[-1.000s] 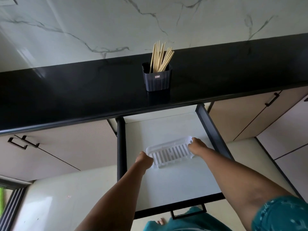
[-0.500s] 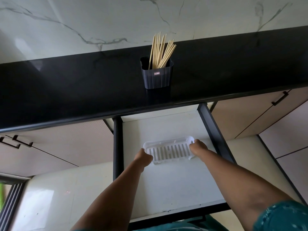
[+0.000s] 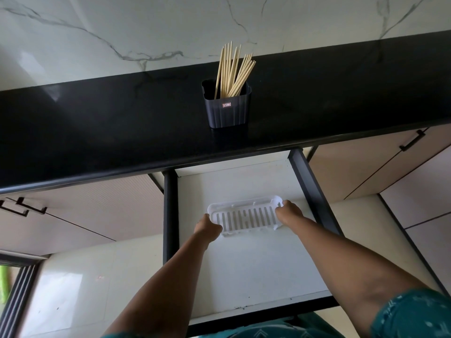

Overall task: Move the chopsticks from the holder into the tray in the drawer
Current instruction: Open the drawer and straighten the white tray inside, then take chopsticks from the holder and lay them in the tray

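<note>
Chopsticks [image 3: 231, 71] wait in the holder [image 3: 227, 111] while both hands [image 3: 207, 226] [image 3: 289, 213] grip the tray [image 3: 245, 217], now pushed deeper into the drawer [image 3: 244, 264].

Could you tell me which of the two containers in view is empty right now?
The white slotted tray in the drawer, held at its ends by both hands, is empty; the dark holder on the countertop holds chopsticks.

One dark holder [image 3: 227, 111] on the table [image 3: 97, 123]. One bundle of wooden chopsticks [image 3: 233, 70] standing in it; sticks overlap, exact count cannot be told, more than ten. One open drawer [image 3: 246, 264]. One white slotted tray [image 3: 245, 215] in it. Two hands: left hand [image 3: 207, 228], right hand [image 3: 289, 212]. Three black cabinet handles visible.
</note>
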The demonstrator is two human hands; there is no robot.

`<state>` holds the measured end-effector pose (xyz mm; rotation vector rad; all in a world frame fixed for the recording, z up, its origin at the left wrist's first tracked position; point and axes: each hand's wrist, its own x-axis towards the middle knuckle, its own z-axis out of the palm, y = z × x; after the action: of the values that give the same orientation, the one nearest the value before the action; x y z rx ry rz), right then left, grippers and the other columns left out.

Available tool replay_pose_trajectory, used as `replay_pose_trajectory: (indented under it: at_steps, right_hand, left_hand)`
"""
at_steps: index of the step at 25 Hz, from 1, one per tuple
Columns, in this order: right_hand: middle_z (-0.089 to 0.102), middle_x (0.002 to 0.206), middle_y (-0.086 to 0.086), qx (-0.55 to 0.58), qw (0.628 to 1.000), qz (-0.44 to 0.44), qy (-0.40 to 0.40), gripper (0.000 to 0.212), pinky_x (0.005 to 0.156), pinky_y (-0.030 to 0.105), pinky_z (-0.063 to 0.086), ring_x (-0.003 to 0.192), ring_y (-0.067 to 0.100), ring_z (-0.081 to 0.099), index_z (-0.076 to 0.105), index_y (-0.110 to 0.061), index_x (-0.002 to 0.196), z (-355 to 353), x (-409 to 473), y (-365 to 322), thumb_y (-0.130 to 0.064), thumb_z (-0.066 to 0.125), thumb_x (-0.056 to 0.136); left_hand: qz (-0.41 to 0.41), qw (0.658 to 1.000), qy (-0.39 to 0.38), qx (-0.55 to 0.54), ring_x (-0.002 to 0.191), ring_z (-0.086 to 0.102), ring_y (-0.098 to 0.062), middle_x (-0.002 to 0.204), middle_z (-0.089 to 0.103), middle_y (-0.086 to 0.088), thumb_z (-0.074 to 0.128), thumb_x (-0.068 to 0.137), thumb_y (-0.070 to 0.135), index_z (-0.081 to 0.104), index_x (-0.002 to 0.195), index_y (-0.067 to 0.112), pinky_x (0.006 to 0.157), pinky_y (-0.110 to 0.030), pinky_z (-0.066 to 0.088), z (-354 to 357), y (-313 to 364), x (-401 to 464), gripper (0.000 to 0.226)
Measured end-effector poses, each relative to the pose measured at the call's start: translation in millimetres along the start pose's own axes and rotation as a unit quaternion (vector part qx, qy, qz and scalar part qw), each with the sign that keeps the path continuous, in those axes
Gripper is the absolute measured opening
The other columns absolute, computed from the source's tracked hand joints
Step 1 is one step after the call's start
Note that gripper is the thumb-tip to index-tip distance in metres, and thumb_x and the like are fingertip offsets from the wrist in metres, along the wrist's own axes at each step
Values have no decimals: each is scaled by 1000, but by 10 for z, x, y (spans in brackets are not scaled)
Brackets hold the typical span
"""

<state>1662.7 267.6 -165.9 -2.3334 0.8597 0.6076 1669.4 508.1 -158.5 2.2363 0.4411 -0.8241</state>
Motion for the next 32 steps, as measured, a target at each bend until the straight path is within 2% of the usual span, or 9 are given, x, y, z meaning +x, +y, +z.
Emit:
replay_pose_trajectory:
  at_steps: [7,12,14,17,21,25,27,29,32]
  right_hand:
    - [47,141,13,-10,1000,-6,-12,49,91,31,43,123,31,50,36,-8,142,-13,-11,-12,-27,41,98]
    - [45,141,14,-7,999,-30,37,47,83,30,44,121,32,52,39,-6,140,-78,-51,-102,-19,43,95]
    - [40,145,13,7,997,-55,58,49,86,31,45,124,32,50,37,-8,142,-137,-76,-186,-18,44,95]
    - [40,145,11,51,991,-105,69,46,76,26,42,117,29,54,40,-13,140,-268,-98,-412,-17,45,94]
    - [46,139,10,97,976,-173,93,39,78,27,44,112,28,56,49,-13,132,-542,-158,-911,-16,48,94]
    - [52,131,11,134,958,-225,120,34,83,29,47,109,28,58,57,-14,125,-930,-162,-1534,-18,52,92]
    - [55,129,9,141,949,-244,142,32,84,27,45,110,27,59,59,-15,123,-1146,-159,-1839,-19,53,91]
    - [58,127,7,151,941,-260,153,30,79,25,44,109,24,59,61,-15,121,-1346,-141,-2113,-21,51,94]
    - [66,114,7,178,931,-274,160,23,68,23,41,88,18,59,64,-14,111,-1636,14,-2455,-23,51,95]
  left_hand:
    - [-3,1000,8,16,100,51,-26,132,51,-11,49,86,14,39,139,11,75,-30,43,26,6,-27,54]
    - [11,999,40,33,122,48,-29,136,47,-13,48,84,15,43,131,6,96,-35,46,-38,87,-12,48]
    - [35,997,53,33,127,44,-30,141,44,-14,48,85,15,40,136,6,99,-34,43,-89,205,-27,52]
    - [95,993,65,25,138,35,-30,151,35,-12,51,87,17,26,149,11,108,-37,35,-225,500,-56,67]
    - [180,978,103,8,138,36,-29,152,37,-11,55,91,23,28,149,12,112,-38,33,-475,1033,-89,65]
    - [227,963,143,-11,134,42,-30,146,45,-11,57,88,31,35,146,14,109,-40,37,-767,1651,-68,65]
    - [250,956,152,-10,124,51,-31,136,54,-11,56,87,37,43,140,16,102,-44,45,-913,1949,-53,58]
    - [277,948,156,-14,110,59,-30,123,60,-10,51,90,35,49,130,18,90,-45,52,-1044,2223,-40,44]
    - [297,938,174,-47,98,63,-28,112,64,-9,48,92,28,52,122,18,80,-40,55,-1254,2590,56,32]
